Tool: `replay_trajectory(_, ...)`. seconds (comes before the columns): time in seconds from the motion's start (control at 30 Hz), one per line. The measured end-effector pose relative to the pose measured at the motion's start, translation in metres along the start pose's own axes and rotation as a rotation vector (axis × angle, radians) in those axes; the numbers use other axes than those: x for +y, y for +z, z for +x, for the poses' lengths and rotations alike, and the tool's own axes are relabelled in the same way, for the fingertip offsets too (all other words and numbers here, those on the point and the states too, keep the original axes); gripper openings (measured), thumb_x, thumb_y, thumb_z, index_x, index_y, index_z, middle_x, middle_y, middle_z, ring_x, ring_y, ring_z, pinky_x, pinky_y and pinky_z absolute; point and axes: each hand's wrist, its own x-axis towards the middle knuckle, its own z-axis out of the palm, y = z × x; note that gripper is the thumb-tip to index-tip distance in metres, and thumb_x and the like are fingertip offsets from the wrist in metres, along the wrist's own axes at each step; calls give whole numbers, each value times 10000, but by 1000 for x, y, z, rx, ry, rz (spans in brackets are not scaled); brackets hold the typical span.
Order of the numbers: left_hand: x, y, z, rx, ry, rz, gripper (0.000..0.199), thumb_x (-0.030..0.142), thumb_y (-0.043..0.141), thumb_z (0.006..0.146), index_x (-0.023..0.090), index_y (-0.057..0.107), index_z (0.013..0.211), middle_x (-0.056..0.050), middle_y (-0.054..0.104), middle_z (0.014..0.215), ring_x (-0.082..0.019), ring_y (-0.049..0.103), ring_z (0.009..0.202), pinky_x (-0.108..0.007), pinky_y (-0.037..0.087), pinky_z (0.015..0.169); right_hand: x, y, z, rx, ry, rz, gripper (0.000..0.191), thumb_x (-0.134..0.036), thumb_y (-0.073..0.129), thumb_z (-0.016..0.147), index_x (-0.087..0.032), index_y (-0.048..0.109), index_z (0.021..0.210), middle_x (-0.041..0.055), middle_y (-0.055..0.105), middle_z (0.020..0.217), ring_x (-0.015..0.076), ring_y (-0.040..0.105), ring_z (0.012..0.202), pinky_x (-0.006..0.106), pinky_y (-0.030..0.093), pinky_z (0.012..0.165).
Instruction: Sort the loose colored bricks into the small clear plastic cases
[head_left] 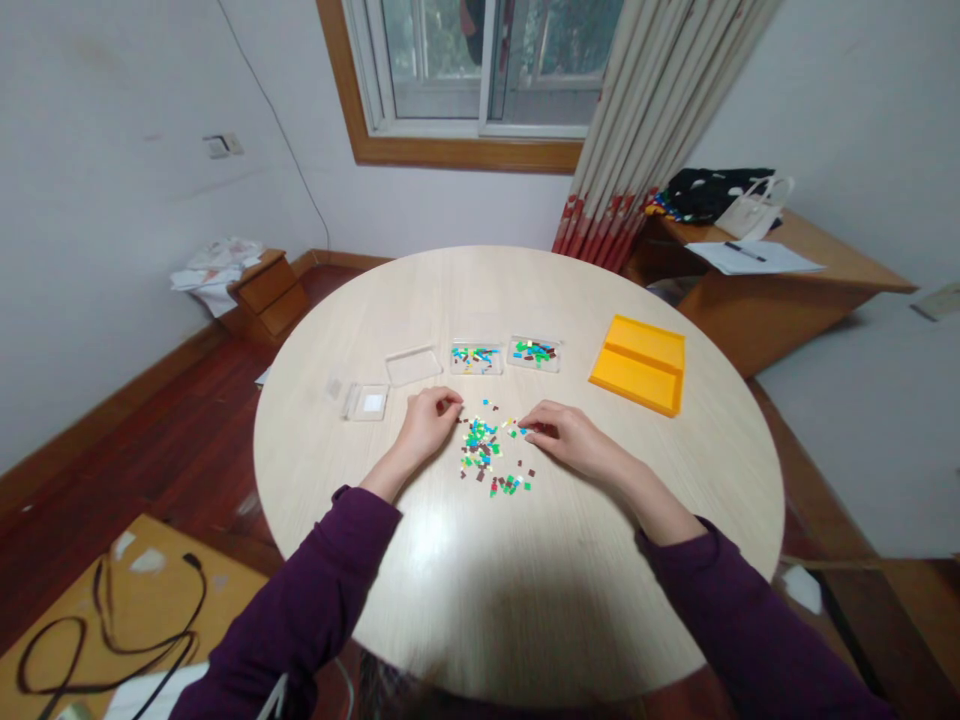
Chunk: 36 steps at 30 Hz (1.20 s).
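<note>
A loose pile of small green, blue, brown and yellow pieces (480,445) lies on the round table (465,590). My left hand (430,420) is at the pile's upper left, thumb and fingertips pressed together on something I cannot make out. On the pile's right side, my right hand (566,433) has its fingers pinched beside a small blue piece; whether it grips anything is too small to tell. Beyond the hands stand two clear boxes of coloured pieces, a left one (476,370) and a right one (534,366).
Left of the boxes lie an empty clear tray (414,366) and a small clear case (367,402) with a white square. A yellow two-part tray (640,364) sits at the right. A side desk (810,250) holds a bag and papers.
</note>
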Motion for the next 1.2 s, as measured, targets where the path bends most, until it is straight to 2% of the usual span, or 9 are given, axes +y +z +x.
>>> replay_trajectory(0.2,-1,0,0,0,4,10,123,171,560,750,175,683,743,-29,699,751,-160,605,695,-290,469,710,4,5,1,25,0,-9,134,-143,551,815,-162,683,802,76,674,810,166,612,754,298,485,708)
replay_trajectory(0.4,1,0,0,2,9,2,121,154,559,746,177,678,738,-22,699,742,-152,603,688,-287,477,713,6,8,1,131,66,65,109,-199,565,820,-174,671,817,44,689,739,152,604,654,284,476,648)
replay_trajectory(0.53,2,0,-1,-2,7,-3,121,150,558,749,173,677,744,-22,697,744,-148,601,689,-279,475,708,5,11,2,153,49,96,116,-199,561,821,-177,675,820,35,683,728,147,600,642,273,473,636)
replay_trajectory(0.67,1,0,-1,-6,7,0,115,163,563,756,166,678,756,-25,694,741,-149,600,687,-277,465,701,6,15,5,212,-29,65,177,-170,515,850,-184,680,915,61,683,838,157,613,733,290,485,695)
replay_trajectory(0.73,2,0,-1,-4,9,1,112,163,564,757,163,677,757,-24,692,736,-148,598,680,-275,460,697,7,17,6,230,-68,54,201,-151,489,862,-181,685,898,76,675,863,165,622,797,302,485,739)
replay_trajectory(0.87,3,-1,-1,-6,11,3,112,162,562,762,165,674,757,-23,697,742,-147,595,679,-275,456,692,7,14,7,200,-55,15,185,-145,500,849,-181,681,835,64,661,806,160,611,762,292,477,712)
replay_trajectory(1.07,3,0,-1,-13,15,2,118,169,559,765,171,676,762,-24,696,747,-153,594,687,-284,456,701,4,5,3,15,-44,-2,149,-185,542,830,-164,686,795,46,641,737,134,563,649,256,447,623)
replay_trajectory(1.13,4,0,-1,-21,16,-1,119,165,559,767,173,677,761,-25,697,753,-153,594,689,-287,454,710,3,4,4,18,-42,9,161,-205,539,845,-165,691,809,46,639,738,135,562,651,260,448,625)
replay_trajectory(1.2,8,-1,-2,-23,15,23,122,157,560,774,177,679,756,-27,699,766,-157,593,697,-299,446,726,4,6,7,78,-43,14,171,-209,532,860,-170,694,823,48,634,744,145,568,678,276,456,649)
